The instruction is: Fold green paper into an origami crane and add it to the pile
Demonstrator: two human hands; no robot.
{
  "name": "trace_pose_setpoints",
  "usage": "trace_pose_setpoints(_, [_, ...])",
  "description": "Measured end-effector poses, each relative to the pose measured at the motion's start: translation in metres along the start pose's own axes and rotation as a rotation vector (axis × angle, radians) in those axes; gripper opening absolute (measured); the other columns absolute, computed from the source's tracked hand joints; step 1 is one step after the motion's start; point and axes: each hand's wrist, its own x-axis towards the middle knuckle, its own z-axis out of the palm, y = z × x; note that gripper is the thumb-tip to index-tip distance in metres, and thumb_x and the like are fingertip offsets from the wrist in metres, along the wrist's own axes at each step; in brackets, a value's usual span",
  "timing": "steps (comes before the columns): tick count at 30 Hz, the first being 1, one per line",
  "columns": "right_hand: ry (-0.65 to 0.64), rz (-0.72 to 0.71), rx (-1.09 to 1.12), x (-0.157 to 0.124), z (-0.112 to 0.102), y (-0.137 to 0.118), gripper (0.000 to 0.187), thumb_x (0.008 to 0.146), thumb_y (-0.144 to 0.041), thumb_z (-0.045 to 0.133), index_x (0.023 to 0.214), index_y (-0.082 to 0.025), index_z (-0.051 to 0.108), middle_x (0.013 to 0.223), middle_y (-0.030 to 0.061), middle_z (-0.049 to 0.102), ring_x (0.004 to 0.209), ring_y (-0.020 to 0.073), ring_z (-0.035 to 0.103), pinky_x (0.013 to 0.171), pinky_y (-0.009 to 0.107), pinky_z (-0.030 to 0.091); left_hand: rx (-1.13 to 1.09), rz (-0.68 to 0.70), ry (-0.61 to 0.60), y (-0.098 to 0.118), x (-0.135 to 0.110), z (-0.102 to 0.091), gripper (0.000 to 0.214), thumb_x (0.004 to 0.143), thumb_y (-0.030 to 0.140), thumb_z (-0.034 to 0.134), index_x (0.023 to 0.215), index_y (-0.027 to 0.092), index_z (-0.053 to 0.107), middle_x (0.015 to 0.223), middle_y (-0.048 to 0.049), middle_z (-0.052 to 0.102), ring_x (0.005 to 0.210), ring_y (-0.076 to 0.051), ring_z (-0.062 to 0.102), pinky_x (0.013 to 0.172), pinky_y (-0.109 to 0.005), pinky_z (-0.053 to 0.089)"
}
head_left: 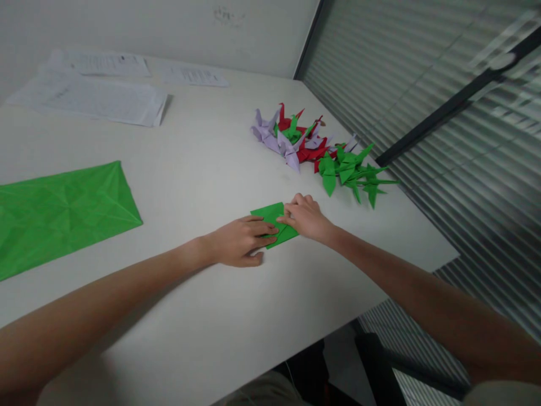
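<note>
A small folded square of green origami paper point(270, 212) lies flat on the white table, partly covered by both hands. My left hand point(240, 241) rests palm down on its left part, fingers stretched out and thumb apart. At the paper's right side, my right hand point(308, 217) has its fingers curled in a pinch on the edge, with the thumb pressed on the top face. A diagonal fold line shows between the hands.
Folded paper cranes in lilac point(291, 151), red point(313, 148) and green point(350, 172) sit in a pile at the back right. A large creased green sheet point(67, 211) lies at left, with printed papers point(105, 98) behind. Window blinds point(422, 113) border the table's right edge.
</note>
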Motion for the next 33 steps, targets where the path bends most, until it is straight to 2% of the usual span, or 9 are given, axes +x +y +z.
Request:
trace_pose_setpoints(7, [0.281, 0.088, 0.171, -0.009, 0.025, 0.009, 0.041, 0.080, -0.061, 0.065, 0.068, -0.022, 0.068, 0.102, 0.0099, 0.050, 0.099, 0.0292, 0.046, 0.084, 0.043, 0.038, -0.041, -0.067, -0.035, 0.002, -0.001, 0.001, 0.044, 0.086, 0.027, 0.052, 0.125, 0.008, 0.058, 0.133, -0.0170, 0.060, 0.125, -0.029, 0.055, 0.110, -0.046, 0.040])
trace_pose_setpoints(11, [0.433, 0.125, 0.259, -0.010, 0.038, 0.018, 0.041, 0.074, -0.063, 0.070, 0.071, -0.023, 0.067, 0.100, 0.0091, 0.052, 0.098, 0.0295, 0.048, 0.084, 0.046, 0.040, -0.040, -0.082, -0.046, 0.003, -0.003, 0.002, 0.046, 0.086, 0.026, 0.052, 0.128, 0.008, 0.057, 0.134, -0.0173, 0.059, 0.127, -0.027, 0.054, 0.112, -0.045, 0.039])
trace_pose_setpoints(13, [0.498, 0.081, 0.307, -0.013, 0.037, 0.022, 0.038, 0.075, -0.061, 0.071, 0.078, -0.023, 0.068, 0.098, 0.0086, 0.053, 0.097, 0.0285, 0.050, 0.085, 0.046, 0.041, -0.036, -0.077, -0.039, 0.002, -0.004, 0.002, 0.046, 0.087, 0.028, 0.052, 0.129, 0.009, 0.057, 0.134, -0.0173, 0.059, 0.127, -0.027, 0.054, 0.112, -0.045, 0.038])
trace_pose_setpoints(15, [0.539, -0.046, 0.352, -0.021, 0.031, 0.022, 0.032, 0.080, -0.054, 0.069, 0.082, -0.023, 0.068, 0.096, 0.0079, 0.056, 0.095, 0.0264, 0.053, 0.087, 0.045, 0.042, -0.030, -0.075, -0.029, 0.002, -0.004, 0.003, 0.045, 0.087, 0.030, 0.051, 0.129, 0.012, 0.057, 0.135, -0.0167, 0.058, 0.128, -0.027, 0.053, 0.113, -0.048, 0.036])
trace_pose_setpoints(18, [0.489, -0.370, 0.314, -0.042, 0.021, 0.015, 0.021, 0.092, -0.040, 0.059, 0.084, -0.022, 0.069, 0.093, 0.0058, 0.064, 0.097, 0.0237, 0.056, 0.089, 0.042, 0.041, -0.022, -0.079, -0.021, 0.002, -0.004, 0.004, 0.046, 0.087, 0.030, 0.051, 0.130, 0.014, 0.056, 0.135, -0.0159, 0.058, 0.129, -0.026, 0.052, 0.114, -0.050, 0.033])
trace_pose_setpoints(21, [0.417, -0.565, 0.211, -0.063, 0.019, 0.004, 0.032, 0.094, -0.043, 0.055, 0.113, -0.019, 0.066, 0.109, 0.0098, 0.066, 0.112, 0.0265, 0.054, 0.095, 0.044, 0.040, -0.020, -0.072, -0.012, 0.002, -0.004, 0.003, 0.048, 0.087, 0.030, 0.050, 0.133, 0.014, 0.054, 0.133, -0.0159, 0.060, 0.129, -0.025, 0.053, 0.115, -0.049, 0.031])
trace_pose_setpoints(24, [0.428, -0.574, 0.174, -0.073, 0.024, -0.004, 0.045, 0.092, -0.050, 0.055, 0.119, -0.015, 0.063, 0.110, 0.0120, 0.067, 0.118, 0.0287, 0.053, 0.096, 0.046, 0.039, -0.025, -0.069, -0.002, 0.003, -0.004, 0.001, 0.049, 0.087, 0.029, 0.050, 0.134, 0.014, 0.053, 0.134, -0.0160, 0.059, 0.129, -0.025, 0.052, 0.116, -0.049, 0.029])
trace_pose_setpoints(29, [0.468, -0.519, 0.123, -0.071, 0.025, -0.005, 0.039, 0.090, -0.050, 0.059, 0.112, -0.018, 0.068, 0.105, 0.0079, 0.072, 0.118, 0.0316, 0.052, 0.096, 0.050, 0.034, -0.044, -0.081, -0.014, 0.003, -0.004, 0.000, 0.049, 0.086, 0.026, 0.051, 0.133, 0.015, 0.054, 0.136, -0.0155, 0.058, 0.130, -0.025, 0.051, 0.117, -0.050, 0.028])
trace_pose_setpoints(33, [0.482, -0.562, 0.119, -0.062, 0.023, 0.010, 0.035, 0.088, -0.049, 0.062, 0.109, -0.022, 0.071, 0.104, 0.0058, 0.073, 0.118, 0.0316, 0.050, 0.095, 0.050, 0.033, -0.049, -0.111, -0.046, 0.003, -0.005, 0.000, 0.049, 0.085, 0.026, 0.054, 0.132, 0.016, 0.055, 0.135, -0.0148, 0.059, 0.129, -0.026, 0.052, 0.116, -0.050, 0.030])
